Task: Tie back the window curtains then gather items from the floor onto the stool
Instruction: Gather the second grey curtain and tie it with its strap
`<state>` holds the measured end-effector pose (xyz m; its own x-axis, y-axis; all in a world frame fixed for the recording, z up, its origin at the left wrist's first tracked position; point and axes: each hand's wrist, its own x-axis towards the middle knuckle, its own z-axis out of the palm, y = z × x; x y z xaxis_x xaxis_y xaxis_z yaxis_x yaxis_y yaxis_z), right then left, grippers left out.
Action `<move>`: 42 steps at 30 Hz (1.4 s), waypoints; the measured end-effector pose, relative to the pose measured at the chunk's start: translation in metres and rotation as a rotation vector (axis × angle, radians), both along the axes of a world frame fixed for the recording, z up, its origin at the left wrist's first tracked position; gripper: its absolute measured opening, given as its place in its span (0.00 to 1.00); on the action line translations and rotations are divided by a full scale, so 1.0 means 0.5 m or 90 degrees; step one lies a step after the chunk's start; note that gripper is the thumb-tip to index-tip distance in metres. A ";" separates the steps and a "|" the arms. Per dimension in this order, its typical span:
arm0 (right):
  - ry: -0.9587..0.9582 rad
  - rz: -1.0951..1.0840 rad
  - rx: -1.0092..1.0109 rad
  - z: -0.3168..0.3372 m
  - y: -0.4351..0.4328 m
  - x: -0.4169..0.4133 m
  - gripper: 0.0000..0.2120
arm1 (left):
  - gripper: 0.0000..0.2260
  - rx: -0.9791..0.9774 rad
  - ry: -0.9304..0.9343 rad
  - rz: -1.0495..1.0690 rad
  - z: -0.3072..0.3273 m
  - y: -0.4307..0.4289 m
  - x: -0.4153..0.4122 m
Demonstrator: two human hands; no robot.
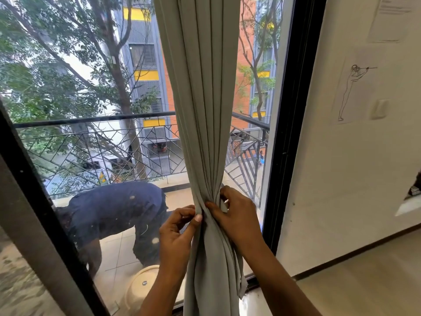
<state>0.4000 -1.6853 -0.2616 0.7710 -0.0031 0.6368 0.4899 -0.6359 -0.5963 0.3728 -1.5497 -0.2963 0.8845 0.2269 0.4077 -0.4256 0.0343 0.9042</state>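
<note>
At far left I see a dark window frame [32, 201]. Through the glass, a person in dark blue [118, 208] bends over on a tiled balcony. Next is the left hand [180, 229], fingers curled, its thumb pinching a fold at the curtain's narrowed waist.

The grey curtain [200, 110] hangs as one gathered bunch, long axis vertical, squeezed directly between both hands. The right hand [237, 215] wraps the bunch from the right, thumb across the front. A loose strip [242, 283] of the same cloth hangs just below that hand, so I judge the right hand nearer for wrapping it round.

On the white wall [341, 179] at far right are a line drawing [350, 92] of a figure aiming something long, and a printed sheet [389, 19] too blurred to read. No brands show. The stool and floor items are out of view.
</note>
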 end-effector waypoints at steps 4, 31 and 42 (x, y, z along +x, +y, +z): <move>-0.028 -0.022 -0.010 -0.001 0.025 -0.004 0.10 | 0.03 -0.028 0.011 -0.002 0.006 0.001 0.003; 0.138 0.130 -0.046 0.021 0.027 0.028 0.09 | 0.05 0.258 0.004 0.140 0.079 0.040 0.060; 0.205 0.184 -0.013 -0.016 -0.020 0.039 0.05 | 0.05 0.187 -0.003 0.061 0.053 0.097 0.081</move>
<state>0.4194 -1.6954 -0.2694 0.8974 0.2524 0.3619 0.4412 -0.5124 -0.7367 0.4132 -1.5014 -0.2699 0.8627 0.1814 0.4721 -0.4183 -0.2689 0.8676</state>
